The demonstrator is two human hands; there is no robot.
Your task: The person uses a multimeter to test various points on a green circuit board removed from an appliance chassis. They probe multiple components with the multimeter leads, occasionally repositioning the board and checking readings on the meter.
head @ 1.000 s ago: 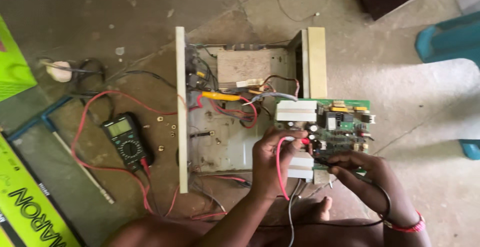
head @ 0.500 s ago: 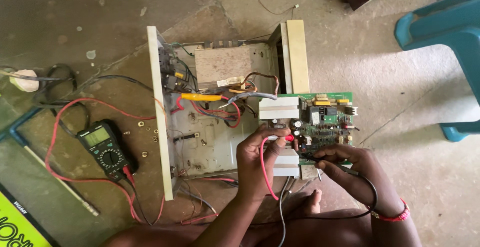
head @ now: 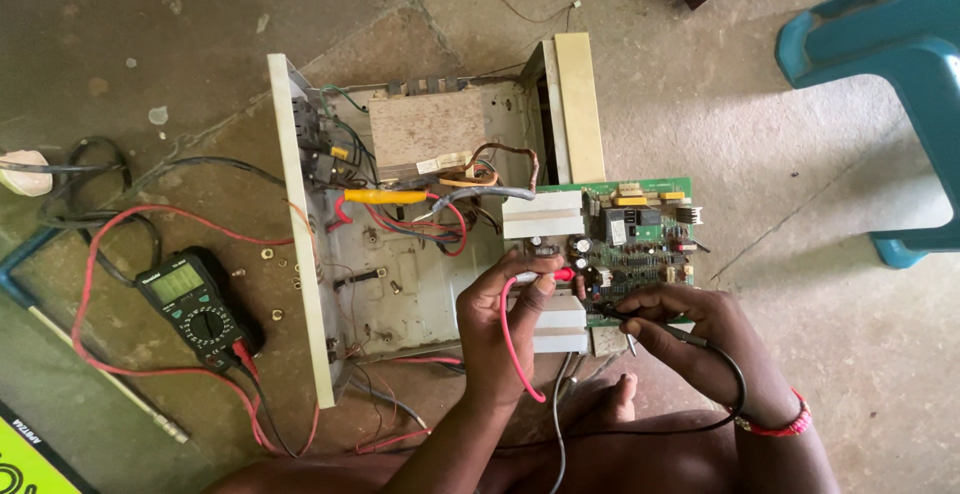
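A green circuit board (head: 640, 234) with white heat sinks lies at the right edge of an opened metal chassis (head: 400, 284). My left hand (head: 505, 319) pinches the red test probe (head: 560, 275) and presses its tip onto the board. My right hand (head: 695, 339), with a red wristband, holds the black test probe (head: 640, 322) against the board's lower edge. Red and black leads run from the probes to a dark digital multimeter (head: 195, 306) lying on the floor at the left.
A transformer (head: 425, 134) and bundled wires sit inside the chassis. A blue plastic chair (head: 890, 64) stands at the upper right. A white plug and cable (head: 30, 169) lie far left, a green box corner (head: 25, 464) at the bottom left. Loose screws dot the concrete floor.
The view has shifted, so everything sits lower and further left in frame than before. Both hands stay on the probes at the board, with only slight adjustment.
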